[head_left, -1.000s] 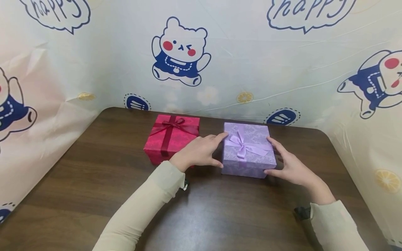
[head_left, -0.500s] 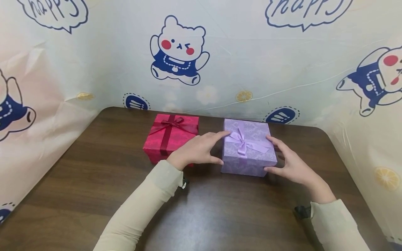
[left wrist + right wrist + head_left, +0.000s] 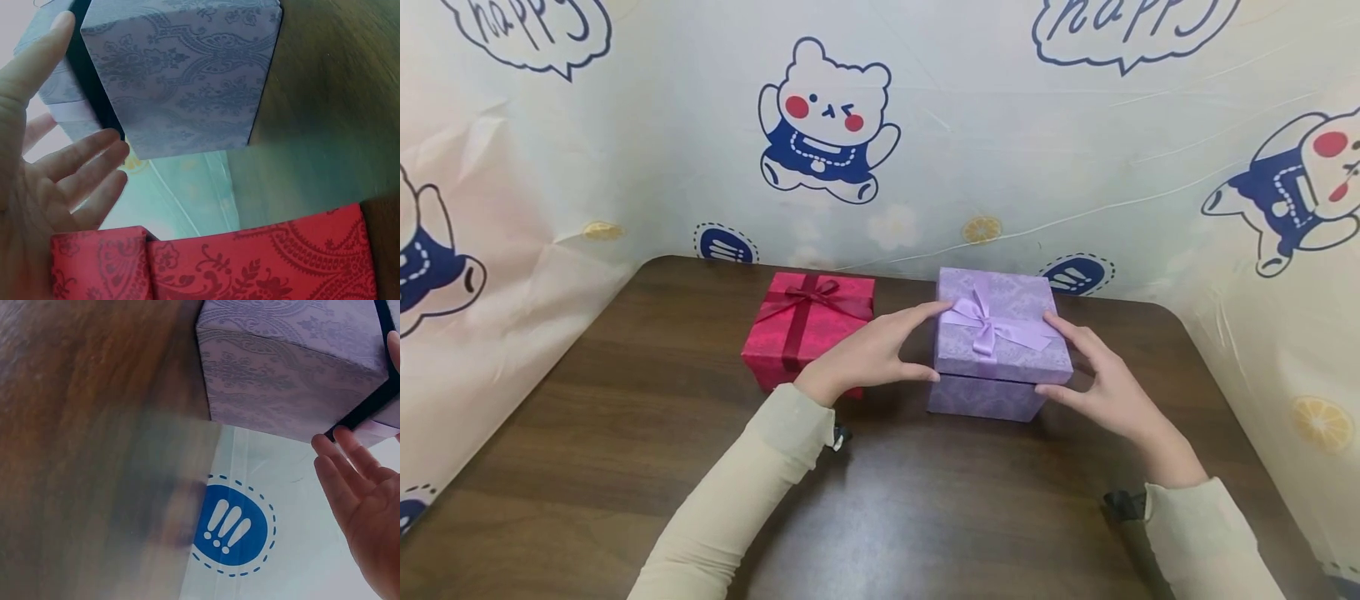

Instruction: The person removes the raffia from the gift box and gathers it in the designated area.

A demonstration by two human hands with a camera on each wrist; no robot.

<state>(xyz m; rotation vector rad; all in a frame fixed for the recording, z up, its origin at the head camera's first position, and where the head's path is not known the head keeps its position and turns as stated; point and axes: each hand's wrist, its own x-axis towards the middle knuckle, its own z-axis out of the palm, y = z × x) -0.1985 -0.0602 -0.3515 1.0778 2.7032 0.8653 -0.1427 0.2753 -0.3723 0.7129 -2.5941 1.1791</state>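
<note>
A lavender gift box stands on the table, its patterned base [image 3: 981, 398] below and its lid [image 3: 1018, 292], with a satin bow [image 3: 981, 323] on top, raised above it. My left hand [image 3: 865, 354] holds the lid's left side, thumb at the near corner. On the opposite side my right hand [image 3: 1108, 392] grips the lid between thumb and fingers. A dark band shows in the gap between base [image 3: 181, 81] and lid in the left wrist view. The same gap runs beside the right hand [image 3: 375, 500] in the right wrist view. The inside of the box is hidden.
A red gift box [image 3: 778, 333] with a dark red ribbon sits to the left, partly behind my left hand and forearm. The brown wooden table [image 3: 880, 508] ends at the back against a printed curtain [image 3: 940, 150], which also hangs along both sides.
The lavender lid has risen off its base and shifted slightly right, with both hands moving along with it. The base and the red box have stayed in place.
</note>
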